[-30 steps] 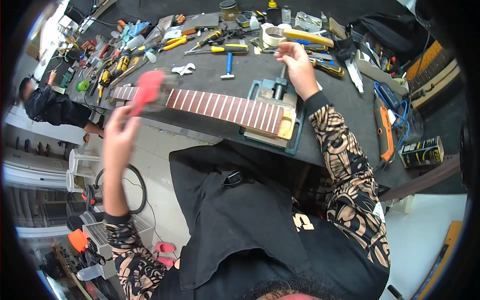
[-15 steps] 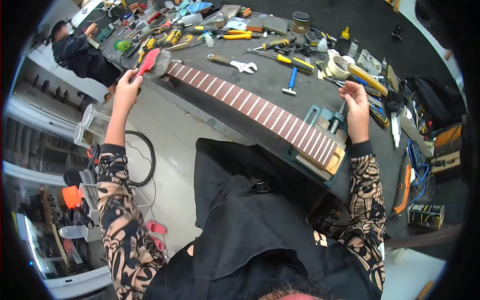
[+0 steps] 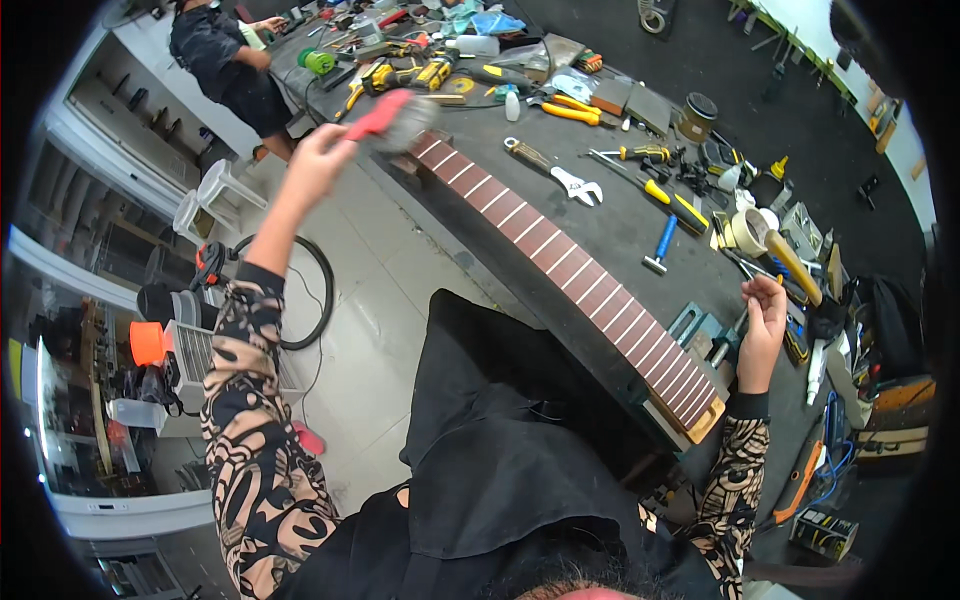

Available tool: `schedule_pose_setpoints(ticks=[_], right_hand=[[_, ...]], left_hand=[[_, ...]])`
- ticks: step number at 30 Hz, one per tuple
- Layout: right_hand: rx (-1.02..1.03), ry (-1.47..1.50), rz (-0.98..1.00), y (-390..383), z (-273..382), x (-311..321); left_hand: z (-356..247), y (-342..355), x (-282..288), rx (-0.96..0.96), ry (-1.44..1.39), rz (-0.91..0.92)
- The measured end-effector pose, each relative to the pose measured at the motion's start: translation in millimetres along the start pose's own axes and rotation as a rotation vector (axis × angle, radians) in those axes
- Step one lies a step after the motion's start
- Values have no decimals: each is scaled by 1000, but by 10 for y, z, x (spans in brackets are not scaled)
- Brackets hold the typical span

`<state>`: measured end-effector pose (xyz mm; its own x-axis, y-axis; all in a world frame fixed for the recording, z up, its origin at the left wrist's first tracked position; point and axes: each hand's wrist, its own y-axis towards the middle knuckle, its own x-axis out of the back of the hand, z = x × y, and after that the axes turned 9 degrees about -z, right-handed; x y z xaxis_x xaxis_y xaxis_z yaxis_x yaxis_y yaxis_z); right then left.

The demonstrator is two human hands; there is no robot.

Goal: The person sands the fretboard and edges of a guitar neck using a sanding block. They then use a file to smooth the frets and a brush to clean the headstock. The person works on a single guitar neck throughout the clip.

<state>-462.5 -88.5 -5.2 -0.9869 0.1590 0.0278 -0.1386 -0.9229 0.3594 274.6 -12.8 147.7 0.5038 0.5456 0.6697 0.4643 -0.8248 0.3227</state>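
Observation:
My left hand point(image 3: 318, 162) grips the red handle of a brush point(image 3: 378, 118), its grey bristles blurred over the far left end of a guitar neck. The guitar neck point(image 3: 545, 250) has a reddish-brown fretboard crossed by pale metal frets and lies slantwise along the bench's near edge. Its pale wooden near-right end point(image 3: 708, 420) sits at a green vise point(image 3: 690, 328); the jaws' hold on it is partly hidden. Beside the vise, my right hand point(image 3: 762, 325) is raised with fingers loosely curved and apart, nothing visible in them.
On the dark bench point(image 3: 610, 240) lie an adjustable wrench point(image 3: 560, 172), a blue-handled razor-shaped tool point(image 3: 662, 243), screwdrivers point(image 3: 690, 212) and yellow pliers point(image 3: 572, 108). A hammer point(image 3: 793, 265) and tape roll point(image 3: 748, 232) are at right. Another person point(image 3: 225, 60) stands far left; a black hose point(image 3: 325, 290) lies on the floor.
The view has turned, so the bench and neck appear shifted right and steeper. My left hand still holds the brush at the neck's far end; my right hand stays by the vise.

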Motion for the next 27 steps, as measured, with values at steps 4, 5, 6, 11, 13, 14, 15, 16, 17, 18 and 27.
schedule_pose_setpoints(ticks=[4,5,6,11,13,14,15,16,17,18,27], right_hand=[[18,-53,-22,-11,56,62],[17,-61,-41,-27,82,91],[19,-59,-49,-11,93,91],[43,-47,-24,30,94,10],[18,-32,-35,39,101,-16],[17,-44,-41,24,74,17],[22,-59,-45,22,91,38],[29,-70,-43,22,112,30],[30,-73,-36,15,121,12],[28,-82,-40,7,120,32],[27,-62,-31,-15,114,94]], left_hand=[[182,-57,-156,-151,29,-11],[110,-178,-225,-154,-35,38],[43,-345,-222,-148,-90,79],[-111,-253,34,16,-82,82],[-96,-215,-78,29,-131,-15],[-271,-307,-180,40,-161,49],[-529,-545,-280,52,-193,113],[-754,-836,-401,67,-221,171],[-895,-1166,-637,-183,-305,192],[-1233,-1617,-809,-151,-436,262],[-1073,-1176,-698,-201,-192,301]])
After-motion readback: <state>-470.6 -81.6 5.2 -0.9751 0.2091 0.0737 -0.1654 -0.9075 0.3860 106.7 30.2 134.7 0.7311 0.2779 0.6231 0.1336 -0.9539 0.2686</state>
